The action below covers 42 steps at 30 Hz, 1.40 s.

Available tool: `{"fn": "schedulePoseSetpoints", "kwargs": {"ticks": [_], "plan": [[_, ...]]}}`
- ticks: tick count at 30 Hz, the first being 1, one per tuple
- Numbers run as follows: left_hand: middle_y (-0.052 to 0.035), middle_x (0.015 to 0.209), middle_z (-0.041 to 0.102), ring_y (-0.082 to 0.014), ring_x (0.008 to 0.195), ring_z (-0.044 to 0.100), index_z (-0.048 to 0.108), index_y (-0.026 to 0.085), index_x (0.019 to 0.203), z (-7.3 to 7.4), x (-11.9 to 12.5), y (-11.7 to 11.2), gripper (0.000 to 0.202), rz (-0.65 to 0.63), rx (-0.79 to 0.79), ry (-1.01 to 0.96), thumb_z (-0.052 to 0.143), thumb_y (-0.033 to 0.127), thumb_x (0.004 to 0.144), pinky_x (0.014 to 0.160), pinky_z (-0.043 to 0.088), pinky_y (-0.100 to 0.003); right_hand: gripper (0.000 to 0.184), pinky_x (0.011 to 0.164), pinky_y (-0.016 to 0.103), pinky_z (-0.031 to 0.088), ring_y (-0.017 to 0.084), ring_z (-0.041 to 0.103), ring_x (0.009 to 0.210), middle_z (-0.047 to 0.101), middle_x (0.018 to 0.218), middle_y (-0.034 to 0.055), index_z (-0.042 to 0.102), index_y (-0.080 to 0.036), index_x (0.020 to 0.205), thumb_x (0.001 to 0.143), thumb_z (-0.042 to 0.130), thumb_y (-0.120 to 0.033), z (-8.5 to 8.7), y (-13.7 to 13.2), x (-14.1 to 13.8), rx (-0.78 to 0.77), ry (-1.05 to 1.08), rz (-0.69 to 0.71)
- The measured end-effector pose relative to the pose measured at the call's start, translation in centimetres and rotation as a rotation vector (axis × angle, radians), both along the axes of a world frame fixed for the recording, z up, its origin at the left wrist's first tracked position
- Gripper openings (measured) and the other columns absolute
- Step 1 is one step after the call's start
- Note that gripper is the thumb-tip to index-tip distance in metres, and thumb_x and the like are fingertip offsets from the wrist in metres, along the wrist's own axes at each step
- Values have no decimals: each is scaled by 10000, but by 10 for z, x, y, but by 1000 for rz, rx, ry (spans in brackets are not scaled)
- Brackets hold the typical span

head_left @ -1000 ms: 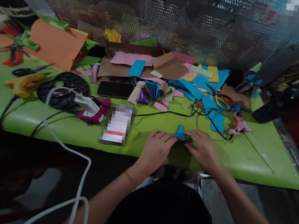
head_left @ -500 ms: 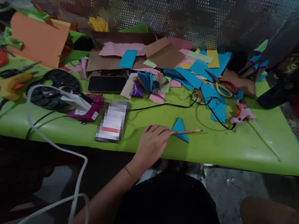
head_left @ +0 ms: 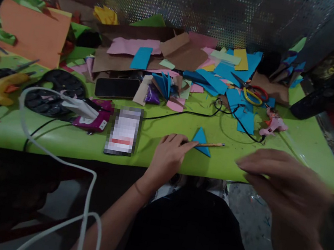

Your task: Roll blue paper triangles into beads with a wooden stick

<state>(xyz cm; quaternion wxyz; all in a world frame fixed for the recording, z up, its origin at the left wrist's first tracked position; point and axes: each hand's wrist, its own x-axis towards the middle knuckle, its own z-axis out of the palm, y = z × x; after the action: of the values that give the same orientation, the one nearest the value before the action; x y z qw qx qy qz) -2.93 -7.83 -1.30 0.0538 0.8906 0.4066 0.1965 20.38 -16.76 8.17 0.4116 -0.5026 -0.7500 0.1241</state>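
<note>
My left hand [head_left: 168, 153] is closed around a pencil [head_left: 210, 145], whose free end points right across a folded blue paper triangle [head_left: 202, 137]. The paper lies flat on the green tabletop [head_left: 161, 122]. Over the table's front edge at the right is my right hand [head_left: 282, 182], somewhat blurred. Its fingers stretch leftward with the thumb apart below them, and nothing shows between them. A gap of green table separates it from the pencil and the triangle.
A phone [head_left: 124, 130] with a lit screen lies left of my left hand. Scissors [head_left: 252, 92], a pink glue gun [head_left: 274, 122] and a yellow glue gun [head_left: 0, 86] lie around. Paper scraps [head_left: 182, 51] pile at the back. A white cable [head_left: 89, 197] hangs over the front edge.
My right hand has come into view from the lower right, up to the table's front edge. My left hand stays on the pencil over the blue paper. The view has shifted slightly.
</note>
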Motion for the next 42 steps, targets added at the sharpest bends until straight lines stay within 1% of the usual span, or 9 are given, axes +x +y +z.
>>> {"fn": "schedulePoseSetpoints", "kwargs": {"ticks": [3, 6, 9, 15, 21, 26, 30, 38, 42], "plan": [[-76, 1086, 631, -240, 969, 557, 611, 288, 1270, 3, 0, -1, 437, -6, -20, 28, 469, 95, 904, 825, 451, -377, 229, 828, 379, 526, 214, 683, 963, 749, 1014, 4, 694, -346, 1098, 924, 604, -228, -25, 28, -2, -36, -162, 119], [-84, 1107, 620, -243, 990, 548, 605, 257, 1265, 6, 2, -1, 420, -13, -33, 41, 458, 95, 907, 858, 458, -389, 213, 888, 422, 478, 243, 658, 1031, 735, 1119, 44, 700, -276, 1102, 922, 597, -229, -56, 49, 3, -60, -368, 133], [-90, 1123, 626, -232, 993, 548, 611, 209, 1238, 8, 4, 1, 392, -55, -57, 31, 436, 81, 911, 882, 466, -380, 216, 871, 406, 457, 248, 645, 1043, 726, 1145, 66, 688, -235, 1117, 914, 615, -229, -72, 56, 9, -32, -522, 159], [-86, 1113, 623, -245, 991, 541, 557, 250, 1320, 8, 5, 2, 449, -91, -37, 94, 434, 90, 919, 884, 468, -404, 151, 837, 372, 443, 221, 650, 966, 742, 1083, 46, 691, -207, 1045, 939, 593, -249, -72, 58, 10, 124, -668, 207], [-91, 1116, 603, -250, 1002, 528, 540, 322, 1350, 10, 6, 1, 490, -95, -9, 174, 438, 103, 924, 871, 457, -401, 166, 815, 353, 431, 196, 650, 899, 753, 1033, 49, 704, -202, 999, 944, 552, -163, -75, 55, 6, 217, -709, 197], [-73, 1144, 608, -255, 1029, 535, 584, 348, 1275, 15, 9, -2, 387, -43, -42, 161, 495, 196, 930, 898, 431, -432, 141, 793, 346, 426, 202, 635, 880, 745, 975, 58, 680, -191, 983, 953, 542, -196, -84, 55, 3, 176, -648, 96], [-73, 1142, 614, -268, 1048, 529, 606, 309, 1209, 17, 16, -6, 317, -10, -66, 128, 597, 289, 892, 927, 402, -455, 121, 759, 357, 424, 217, 616, 832, 723, 929, 70, 640, -183, 930, 953, 522, -201, -88, 58, -1, 80, -594, 37], [-47, 1031, 658, -241, 971, 547, 649, 258, 960, 8, 37, 0, 117, 88, -74, 43, 536, 255, 931, 865, 379, -413, 106, 760, 369, 439, 242, 616, 850, 693, 895, 76, 623, -197, 934, 935, 517, -202, -89, 63, -5, -99, -452, -53], [-27, 1001, 669, -233, 952, 549, 647, 257, 943, 7, 38, 3, 98, 78, -97, 14, 550, 249, 925, 827, 375, -397, 114, 778, 350, 465, 229, 642, 894, 712, 943, 66, 645, -216, 1005, 946, 556, -255, -86, 57, -4, -61, -266, -111]]}}
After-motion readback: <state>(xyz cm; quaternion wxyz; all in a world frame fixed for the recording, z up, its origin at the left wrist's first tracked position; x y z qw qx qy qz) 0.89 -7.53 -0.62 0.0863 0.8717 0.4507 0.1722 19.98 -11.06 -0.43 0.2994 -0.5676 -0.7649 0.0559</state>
